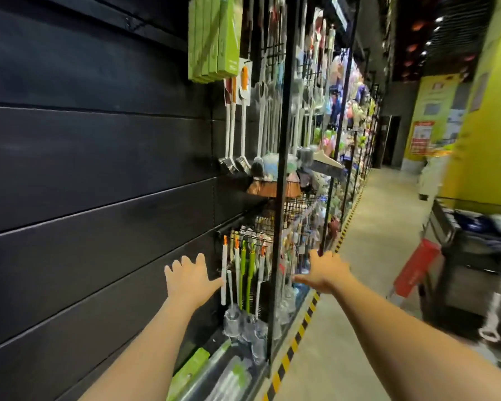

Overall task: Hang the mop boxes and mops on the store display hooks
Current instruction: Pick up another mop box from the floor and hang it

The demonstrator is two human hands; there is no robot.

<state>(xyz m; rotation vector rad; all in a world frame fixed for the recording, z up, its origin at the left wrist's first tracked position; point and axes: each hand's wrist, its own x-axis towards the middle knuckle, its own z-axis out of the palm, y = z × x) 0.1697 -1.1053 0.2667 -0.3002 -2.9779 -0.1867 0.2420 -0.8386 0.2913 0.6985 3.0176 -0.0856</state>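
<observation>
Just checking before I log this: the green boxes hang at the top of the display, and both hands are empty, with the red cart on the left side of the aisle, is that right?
Not quite. The head view shows the red cart on the right side of the aisle, not the left. The rest holds: the green boxes hang at the top of the display, and the left hand and right hand are both open and empty.

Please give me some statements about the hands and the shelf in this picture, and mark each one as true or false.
1. Both hands are empty. True: the left hand and right hand are open and hold nothing.
2. Green boxes hang at the top of the display. True.
3. The right hand grips a mop. False: its fingers are spread and hold nothing.
4. The wall panels on the left are full of goods. False: they are bare and dark.
5. A striped line runs along the floor by the rack. True.
</observation>
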